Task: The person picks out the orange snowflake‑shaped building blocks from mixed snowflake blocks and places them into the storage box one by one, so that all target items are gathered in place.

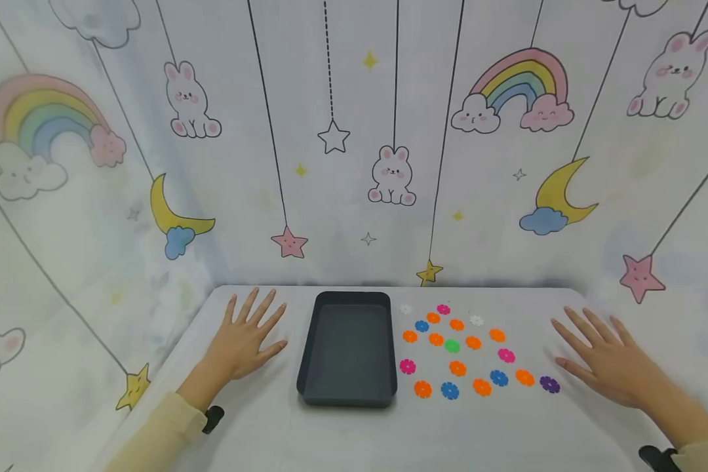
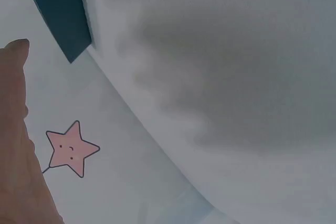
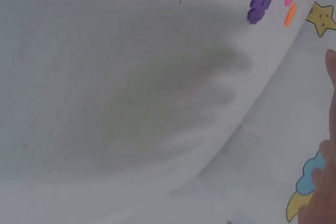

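My left hand (image 1: 244,344) is held out palm down with its fingers spread, to the left of a dark grey rectangular tray (image 1: 348,357). Beyond the tray's right side lie scattered notched plastic discs, flower-like in outline: several orange discs (image 1: 457,368), blue discs (image 1: 450,391), pink discs (image 1: 408,366), white discs (image 1: 476,320), a green disc (image 1: 452,346) and a purple disc (image 1: 549,384). Right of the purple disc, my right hand (image 1: 610,360) has its fingers spread too and grips nothing. Both wrist views show a hand's shadow on the white surface.
A white table (image 1: 354,436) carries everything. Behind it and at the sides hangs a pale cloth (image 1: 342,196) printed with rabbits, stars, moons and rainbows. The table's back edge runs just behind the tray. Dark wrist straps (image 1: 214,419) show at the sleeves.
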Action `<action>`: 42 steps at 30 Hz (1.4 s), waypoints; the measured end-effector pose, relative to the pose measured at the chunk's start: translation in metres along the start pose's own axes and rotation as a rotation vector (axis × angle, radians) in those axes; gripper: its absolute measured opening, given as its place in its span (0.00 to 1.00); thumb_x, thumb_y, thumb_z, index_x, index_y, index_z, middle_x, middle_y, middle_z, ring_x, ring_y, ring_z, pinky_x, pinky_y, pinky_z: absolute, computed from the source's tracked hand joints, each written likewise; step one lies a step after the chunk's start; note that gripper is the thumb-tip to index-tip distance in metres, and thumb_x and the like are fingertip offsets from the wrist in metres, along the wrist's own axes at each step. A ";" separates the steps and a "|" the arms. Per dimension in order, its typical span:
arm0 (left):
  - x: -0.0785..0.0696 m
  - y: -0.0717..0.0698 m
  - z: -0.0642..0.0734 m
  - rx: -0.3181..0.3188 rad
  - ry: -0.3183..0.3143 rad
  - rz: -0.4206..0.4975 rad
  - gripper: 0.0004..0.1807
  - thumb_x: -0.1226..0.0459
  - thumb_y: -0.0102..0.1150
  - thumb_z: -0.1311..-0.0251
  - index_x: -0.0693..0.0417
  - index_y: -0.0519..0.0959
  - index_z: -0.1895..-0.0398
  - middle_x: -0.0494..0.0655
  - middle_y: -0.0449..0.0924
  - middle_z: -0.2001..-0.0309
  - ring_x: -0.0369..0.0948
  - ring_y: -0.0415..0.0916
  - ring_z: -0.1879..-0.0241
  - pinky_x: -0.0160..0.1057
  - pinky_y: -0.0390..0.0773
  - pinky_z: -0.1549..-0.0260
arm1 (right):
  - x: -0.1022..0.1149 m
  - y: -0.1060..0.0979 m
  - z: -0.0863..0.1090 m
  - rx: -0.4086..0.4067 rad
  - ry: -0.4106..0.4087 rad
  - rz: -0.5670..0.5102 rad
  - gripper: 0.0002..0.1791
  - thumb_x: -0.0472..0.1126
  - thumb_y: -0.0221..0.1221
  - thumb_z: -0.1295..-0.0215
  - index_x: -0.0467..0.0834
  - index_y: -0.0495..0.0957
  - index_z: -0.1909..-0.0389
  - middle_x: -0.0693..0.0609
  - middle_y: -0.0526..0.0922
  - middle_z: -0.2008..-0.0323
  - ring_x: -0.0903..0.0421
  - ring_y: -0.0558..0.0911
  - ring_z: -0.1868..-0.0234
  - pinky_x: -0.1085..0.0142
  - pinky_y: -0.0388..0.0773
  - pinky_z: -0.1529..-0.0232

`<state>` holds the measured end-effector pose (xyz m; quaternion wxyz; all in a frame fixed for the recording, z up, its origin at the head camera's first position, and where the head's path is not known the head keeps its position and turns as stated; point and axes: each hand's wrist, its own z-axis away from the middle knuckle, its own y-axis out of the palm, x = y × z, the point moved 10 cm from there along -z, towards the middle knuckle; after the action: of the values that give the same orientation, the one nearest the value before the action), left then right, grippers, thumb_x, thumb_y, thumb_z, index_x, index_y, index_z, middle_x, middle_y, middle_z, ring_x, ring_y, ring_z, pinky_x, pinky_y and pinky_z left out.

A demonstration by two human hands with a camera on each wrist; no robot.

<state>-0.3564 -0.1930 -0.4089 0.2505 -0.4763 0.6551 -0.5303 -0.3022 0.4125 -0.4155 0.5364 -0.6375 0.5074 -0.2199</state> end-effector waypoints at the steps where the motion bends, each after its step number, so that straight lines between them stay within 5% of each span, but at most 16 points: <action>1: -0.003 -0.001 0.001 -0.009 0.005 0.011 0.42 0.36 0.52 0.32 0.45 0.62 0.20 0.53 0.49 0.18 0.61 0.42 0.20 0.71 0.38 0.28 | 0.002 0.001 0.001 0.001 0.006 -0.019 0.54 0.60 0.65 0.35 0.53 0.44 0.17 0.39 0.48 0.19 0.40 0.34 0.18 0.44 0.15 0.27; 7: -0.014 -0.005 0.003 -0.055 0.003 0.145 0.43 0.37 0.56 0.33 0.45 0.61 0.20 0.54 0.50 0.19 0.62 0.43 0.21 0.74 0.46 0.31 | 0.010 0.004 -0.001 0.034 0.073 -0.230 0.53 0.53 0.69 0.37 0.50 0.48 0.17 0.35 0.53 0.23 0.31 0.49 0.23 0.43 0.16 0.27; 11: -0.016 -0.007 0.002 -0.052 -0.032 0.278 0.44 0.40 0.58 0.33 0.45 0.59 0.19 0.55 0.50 0.19 0.63 0.43 0.21 0.75 0.50 0.32 | 0.015 0.006 -0.006 0.092 0.140 -0.383 0.54 0.51 0.72 0.40 0.46 0.52 0.19 0.30 0.59 0.28 0.27 0.60 0.31 0.24 0.44 0.32; 14: -0.016 -0.005 0.002 -0.035 -0.064 0.377 0.45 0.40 0.59 0.33 0.44 0.56 0.18 0.54 0.48 0.18 0.63 0.44 0.22 0.75 0.53 0.33 | 0.019 0.007 -0.010 0.133 0.178 -0.452 0.53 0.51 0.73 0.41 0.42 0.55 0.21 0.29 0.62 0.30 0.27 0.64 0.34 0.22 0.61 0.43; 24: -0.021 0.002 -0.002 0.055 -0.115 0.758 0.44 0.50 0.63 0.31 0.51 0.54 0.18 0.59 0.47 0.19 0.63 0.47 0.23 0.73 0.56 0.33 | 0.021 0.014 -0.012 0.179 0.219 -0.588 0.44 0.50 0.72 0.39 0.33 0.64 0.29 0.29 0.68 0.35 0.28 0.68 0.37 0.25 0.68 0.46; 29: -0.021 0.008 -0.004 0.087 -0.145 0.881 0.42 0.53 0.61 0.29 0.52 0.54 0.19 0.59 0.51 0.21 0.61 0.52 0.23 0.69 0.59 0.31 | 0.023 0.018 -0.011 0.192 0.231 -0.632 0.41 0.48 0.72 0.39 0.32 0.67 0.32 0.29 0.72 0.38 0.30 0.74 0.43 0.31 0.76 0.48; 34: -0.018 0.020 -0.002 0.148 -0.247 1.004 0.40 0.52 0.60 0.28 0.48 0.54 0.19 0.57 0.53 0.21 0.63 0.59 0.27 0.68 0.65 0.34 | 0.024 0.024 -0.011 0.214 0.242 -0.672 0.39 0.47 0.73 0.39 0.32 0.69 0.34 0.32 0.76 0.41 0.36 0.78 0.46 0.40 0.82 0.51; 42: -0.018 0.037 0.002 0.248 -0.342 1.088 0.39 0.51 0.59 0.28 0.47 0.56 0.19 0.58 0.56 0.22 0.61 0.64 0.29 0.64 0.72 0.39 | 0.029 0.034 -0.015 0.261 0.228 -0.704 0.32 0.47 0.73 0.40 0.34 0.76 0.40 0.43 0.82 0.48 0.45 0.79 0.50 0.64 0.83 0.57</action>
<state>-0.3607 -0.1779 -0.4476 0.6430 -0.1176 0.6887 -0.3137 -0.3169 0.3830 -0.4492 0.4451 -0.6706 0.2816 -0.5224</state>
